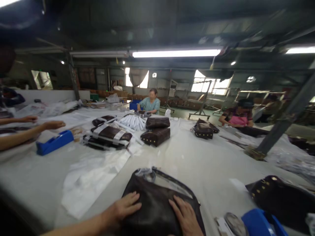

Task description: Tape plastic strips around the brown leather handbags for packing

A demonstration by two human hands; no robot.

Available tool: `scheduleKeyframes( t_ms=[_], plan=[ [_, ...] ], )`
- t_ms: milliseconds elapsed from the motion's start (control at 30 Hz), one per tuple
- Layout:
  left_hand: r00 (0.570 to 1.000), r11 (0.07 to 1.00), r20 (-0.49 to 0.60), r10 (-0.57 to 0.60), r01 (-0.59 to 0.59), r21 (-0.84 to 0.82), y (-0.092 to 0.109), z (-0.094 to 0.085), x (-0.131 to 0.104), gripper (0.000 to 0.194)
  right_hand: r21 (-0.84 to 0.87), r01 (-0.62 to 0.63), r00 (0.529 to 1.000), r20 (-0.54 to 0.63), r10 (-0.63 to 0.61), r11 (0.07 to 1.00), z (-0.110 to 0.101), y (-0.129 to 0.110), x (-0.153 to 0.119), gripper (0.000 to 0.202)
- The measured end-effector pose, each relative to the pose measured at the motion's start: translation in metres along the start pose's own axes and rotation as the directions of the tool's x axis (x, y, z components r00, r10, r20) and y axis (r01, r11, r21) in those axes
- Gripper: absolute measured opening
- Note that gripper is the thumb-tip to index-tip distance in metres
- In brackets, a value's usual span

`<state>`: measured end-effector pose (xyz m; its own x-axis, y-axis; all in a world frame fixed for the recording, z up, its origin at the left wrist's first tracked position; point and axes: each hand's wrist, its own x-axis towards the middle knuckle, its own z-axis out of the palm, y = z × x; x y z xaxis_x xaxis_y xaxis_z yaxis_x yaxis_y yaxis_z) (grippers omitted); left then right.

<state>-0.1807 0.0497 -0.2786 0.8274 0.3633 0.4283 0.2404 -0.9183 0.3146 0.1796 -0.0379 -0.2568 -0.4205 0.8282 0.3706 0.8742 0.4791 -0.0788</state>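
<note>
A dark brown leather bag [155, 200] lies on the pale table [187, 164] at the bottom centre, its strap looped along the far edge and some clear wrapping near the strap's left end. My left hand [125, 206] rests on the bag's left side with its fingers spread. On the right part of the bag, my right hand [185, 214] lies with fingers apart, its lower part cut off by the frame. Both palms press on the leather and neither hand grips anything.
Wrapped bags [110, 134], stacked brown bags [156, 136] and white rolls [131, 122] stand farther back. A blue tape dispenser [54, 142] is left, near another person's arms. Another blue dispenser [263, 223] and a dark bag [283, 200] lie right. A post [283, 121] rises beyond.
</note>
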Motion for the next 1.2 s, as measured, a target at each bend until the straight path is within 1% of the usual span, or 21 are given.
scheduleKeyframes(
  t_ms=[33,100,167,233,333,433,500,567,667,733,767,800,867,900,933,967,1000,1033,1100,1133,1200],
  plan=[
    [0.999,0.997,0.006,-0.037,0.038,-0.068,0.001,-0.004,-0.005,0.062,0.036,-0.025,0.999,0.037,0.024,0.999,-0.004,-0.003,0.000,0.087],
    [0.993,0.983,-0.014,-0.119,0.116,-0.139,0.000,-0.010,-0.013,0.066,0.081,-0.054,0.995,0.083,0.047,0.995,-0.011,-0.009,0.003,0.088],
    [0.981,0.967,-0.043,-0.187,0.176,-0.187,-0.002,-0.013,-0.018,0.071,0.099,-0.055,0.994,0.096,0.045,0.994,-0.015,-0.012,0.007,0.086],
    [0.970,0.954,-0.080,-0.228,0.207,-0.217,-0.002,-0.010,-0.020,0.074,0.099,-0.044,0.995,0.092,0.035,0.994,-0.017,-0.012,0.009,0.085],
    [0.957,0.943,-0.136,-0.258,0.218,-0.249,-0.002,-0.003,-0.022,0.076,0.078,-0.015,0.998,0.067,0.010,0.997,-0.017,-0.011,0.010,0.084],
    [0.930,0.923,-0.190,-0.316,0.255,-0.287,-0.005,-0.001,-0.028,0.080,0.042,0.026,0.999,0.027,-0.027,0.999,-0.019,-0.009,0.010,0.084],
    [0.908,0.899,-0.203,-0.367,0.290,-0.327,-0.006,-0.001,-0.034,0.080,0.009,0.059,0.998,-0.015,-0.059,0.998,-0.025,-0.010,0.012,0.084],
    [0.893,0.870,-0.192,-0.407,0.314,-0.381,-0.007,-0.001,-0.038,0.077,-0.022,0.110,0.992,-0.059,-0.111,0.994,-0.034,-0.017,0.019,0.080],
    [0.865,0.813,-0.176,-0.470,0.346,-0.469,-0.005,0.003,-0.038,0.074,-0.010,0.221,0.972,-0.082,-0.221,0.975,-0.049,-0.045,0.041,0.065],
    [0.827,0.759,-0.171,-0.535,0.382,-0.528,-0.001,0.007,-0.036,0.075,0.042,0.294,0.954,-0.067,-0.291,0.955,-0.052,-0.075,0.064,0.055],
    [0.800,0.723,-0.166,-0.577,0.406,-0.559,0.001,0.009,-0.035,0.080,0.069,0.320,0.947,-0.051,-0.317,0.945,-0.050,-0.092,0.076,0.052],
    [0.767,0.680,-0.154,-0.622,0.432,-0.592,0.003,0.010,-0.034,0.088,0.088,0.321,0.947,-0.033,-0.320,0.943,-0.046,-0.107,0.089,0.049],
    [0.701,0.577,-0.107,-0.705,0.480,-0.660,0.008,0.013,-0.032,0.106,0.082,0.281,0.958,0.036,-0.284,0.956,-0.034,-0.132,0.113,0.047],
    [0.674,0.525,-0.075,-0.735,0.496,-0.691,0.010,0.013,-0.032,0.111,0.064,0.257,0.962,0.077,-0.261,0.964,-0.027,-0.140,0.123,0.041],
    [0.657,0.479,-0.043,-0.753,0.503,-0.719,0.013,0.014,-0.031,0.110,0.048,0.237,0.964,0.116,-0.241,0.970,-0.021,-0.145,0.132,0.033],
    [0.647,0.441,-0.015,-0.763,0.503,-0.744,0.015,0.014,-0.030,0.105,0.044,0.222,0.963,0.147,-0.226,0.974,-0.017,-0.147,0.138,0.022],
    [0.641,0.410,0.006,-0.768,0.498,-0.765,0.017,0.014,-0.029,0.094,0.058,0.210,0.961,0.170,-0.217,0.976,-0.014,-0.148,0.143,0.011],
    [0.635,0.384,0.020,-0.772,0.491,-0.782,0.019,0.014,-0.028,0.079,0.089,0.196,0.961,0.181,-0.209,0.977,-0.013,-0.146,0.147,0.008],
    [0.619,0.344,0.039,-0.785,0.486,-0.804,0.025,0.012,-0.023,0.047,0.164,0.161,0.967,0.170,-0.189,0.973,-0.017,-0.141,0.151,0.015],
    [0.605,0.329,0.043,-0.795,0.490,-0.808,0.029,0.010,-0.021,0.036,0.193,0.148,0.972,0.155,-0.179,0.970,-0.020,-0.139,0.152,0.018],
    [0.559,0.306,0.040,-0.828,0.511,-0.803,0.038,0.008,-0.015,0.027,0.230,0.140,0.978,0.119,-0.171,0.963,-0.025,-0.136,0.152,0.019]
  ],
)
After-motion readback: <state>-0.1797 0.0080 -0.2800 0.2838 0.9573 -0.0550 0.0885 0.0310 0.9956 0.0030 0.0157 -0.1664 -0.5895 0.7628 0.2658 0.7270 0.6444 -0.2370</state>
